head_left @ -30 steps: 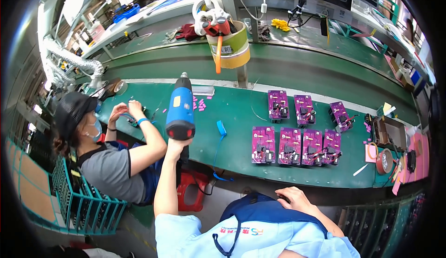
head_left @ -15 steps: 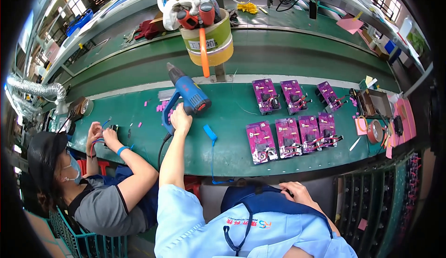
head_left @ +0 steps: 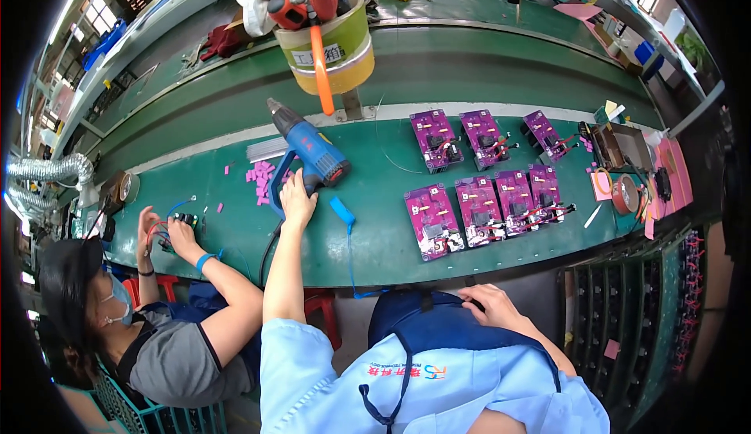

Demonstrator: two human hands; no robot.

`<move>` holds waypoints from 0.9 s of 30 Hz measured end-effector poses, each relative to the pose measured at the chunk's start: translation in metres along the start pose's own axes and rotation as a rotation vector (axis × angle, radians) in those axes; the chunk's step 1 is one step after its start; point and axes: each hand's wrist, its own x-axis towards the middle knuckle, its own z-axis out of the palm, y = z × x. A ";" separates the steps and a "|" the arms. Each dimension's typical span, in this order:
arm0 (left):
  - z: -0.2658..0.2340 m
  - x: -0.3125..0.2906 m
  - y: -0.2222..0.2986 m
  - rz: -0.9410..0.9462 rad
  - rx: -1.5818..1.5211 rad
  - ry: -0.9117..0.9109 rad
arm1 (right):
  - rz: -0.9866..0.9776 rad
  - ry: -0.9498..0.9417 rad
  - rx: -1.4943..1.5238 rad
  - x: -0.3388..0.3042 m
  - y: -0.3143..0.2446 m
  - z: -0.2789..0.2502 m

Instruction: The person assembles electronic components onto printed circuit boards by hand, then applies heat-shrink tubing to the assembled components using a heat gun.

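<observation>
A blue heat gun (head_left: 313, 148) lies on the green bench, its grey nozzle pointing far left. My left hand (head_left: 297, 199) rests at its handle, fingers stretched and thumb apart, so the hand looks open while touching the gun. Pink pieces (head_left: 260, 180) are scattered just left of the handle. Close to the bench's near edge, my right hand (head_left: 494, 306) lies by the dark blue apron (head_left: 430, 321) at my lap. Its fingers are loosely bent and apart, with nothing visible in them. A blue strap with a coiled cord (head_left: 342, 211) sits right of my left hand.
Several purple circuit boards (head_left: 434, 219) stand in two rows on the right. A tool bucket (head_left: 332, 51) hangs above the far edge. At the left, a co-worker's hands (head_left: 181, 238) handle a small wired part. A tape roll (head_left: 624, 194) and open box (head_left: 622, 146) lie far right.
My left hand's fingers have loosened from a closed grip on the heat gun's handle and now lie stretched out against it. The view has shifted; my right hand stays by my lap.
</observation>
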 end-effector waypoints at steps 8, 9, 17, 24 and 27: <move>-0.001 -0.012 0.003 -0.004 -0.034 0.017 | -0.051 -0.058 0.005 0.008 -0.005 0.008; 0.000 -0.014 0.004 -0.002 -0.023 0.044 | -0.048 -0.051 0.008 0.009 -0.006 0.009; -0.016 -0.049 0.050 -0.020 -0.349 0.132 | -0.023 0.004 -0.035 0.010 0.000 -0.003; 0.005 -0.056 0.069 0.004 -0.262 -0.186 | 0.106 0.036 -0.070 -0.001 0.010 -0.014; 0.013 -0.063 0.082 -0.026 -0.389 -0.212 | 0.096 0.034 -0.055 0.000 0.008 -0.006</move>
